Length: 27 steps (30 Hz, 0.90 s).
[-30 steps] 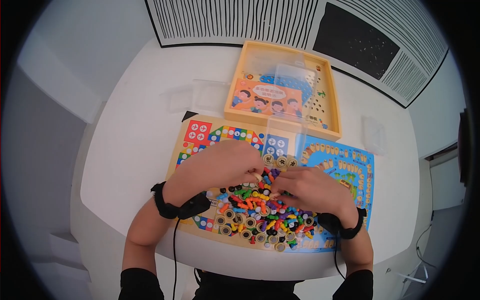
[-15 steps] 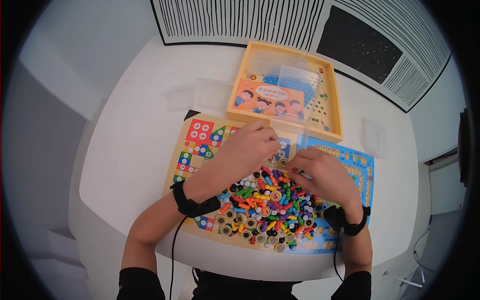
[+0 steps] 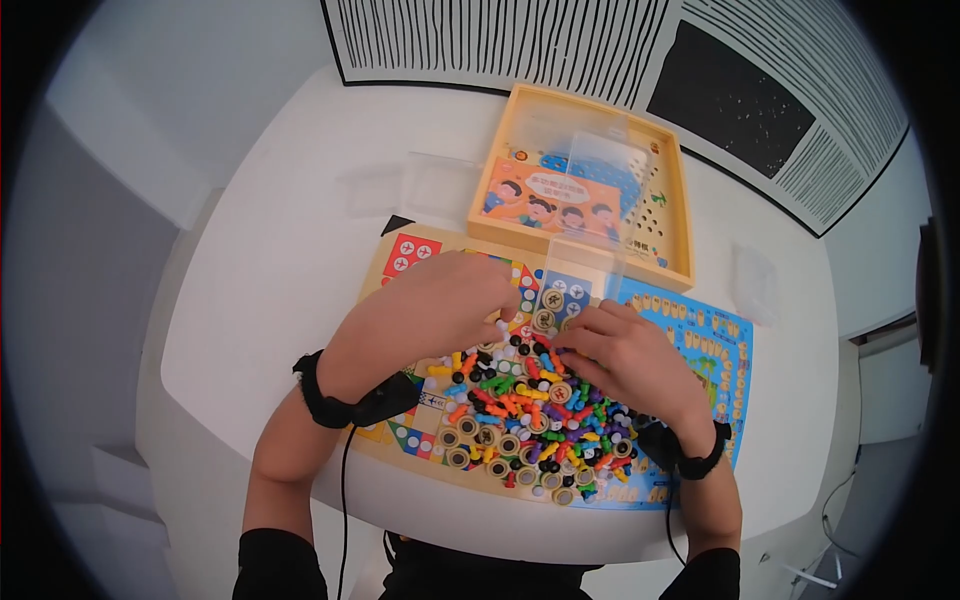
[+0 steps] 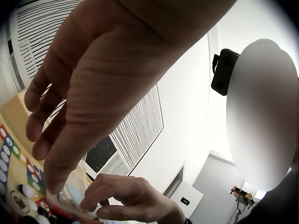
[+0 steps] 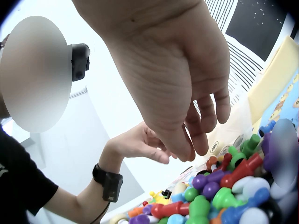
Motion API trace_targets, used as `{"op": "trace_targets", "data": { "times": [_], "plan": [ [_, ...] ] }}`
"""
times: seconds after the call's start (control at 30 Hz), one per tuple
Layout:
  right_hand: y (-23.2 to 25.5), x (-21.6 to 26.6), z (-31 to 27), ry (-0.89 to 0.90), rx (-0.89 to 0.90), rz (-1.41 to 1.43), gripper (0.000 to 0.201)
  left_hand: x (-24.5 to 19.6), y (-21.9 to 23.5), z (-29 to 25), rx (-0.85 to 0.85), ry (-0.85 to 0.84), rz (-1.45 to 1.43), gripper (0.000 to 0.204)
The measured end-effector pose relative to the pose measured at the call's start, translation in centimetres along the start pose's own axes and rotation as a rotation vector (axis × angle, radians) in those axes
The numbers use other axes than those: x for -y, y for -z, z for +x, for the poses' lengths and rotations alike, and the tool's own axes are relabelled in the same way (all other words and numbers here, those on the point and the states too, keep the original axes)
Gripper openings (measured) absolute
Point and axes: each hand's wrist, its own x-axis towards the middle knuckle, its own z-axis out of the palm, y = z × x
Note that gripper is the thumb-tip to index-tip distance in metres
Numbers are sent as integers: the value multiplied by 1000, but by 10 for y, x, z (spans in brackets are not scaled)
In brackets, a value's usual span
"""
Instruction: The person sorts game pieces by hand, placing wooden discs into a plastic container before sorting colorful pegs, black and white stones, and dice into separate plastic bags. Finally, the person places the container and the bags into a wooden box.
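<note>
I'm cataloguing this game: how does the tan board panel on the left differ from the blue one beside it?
The tan board panel is printed with red, blue and green blocks; the blue board panel has curving rows of tan shapes. The tan board panel's far left corner is black, the blue board panel's far right corner blue. Both lie partly under the multicoloured pile of pieces.

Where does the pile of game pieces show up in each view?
Head: the pile sits just below and right of centre.
Left wrist: bottom left corner, partly cut off.
Right wrist: along the bottom, mostly toward the right.
Shared landmark: the striped wall picture, visible in all three.
</note>
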Motion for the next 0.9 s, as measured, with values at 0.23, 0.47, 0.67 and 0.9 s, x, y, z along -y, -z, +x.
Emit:
{"op": "trace_targets", "data": {
  "times": [0.23,0.47,0.67,0.9],
  "plan": [
    [-22,6,18,144,58,-106,23,10,-28,9,115,46,-28,24],
    [-18,14,19,116,155,-156,25,17,-38,1,-7,-22,-66,23],
    [-31,9,16,130,81,-155,20,20,-45,-1,-86,-89,-69,22],
    [-13,3,19,157,124,-45,18,23,-35,9,48,-46,-68,20]
  ]
}}
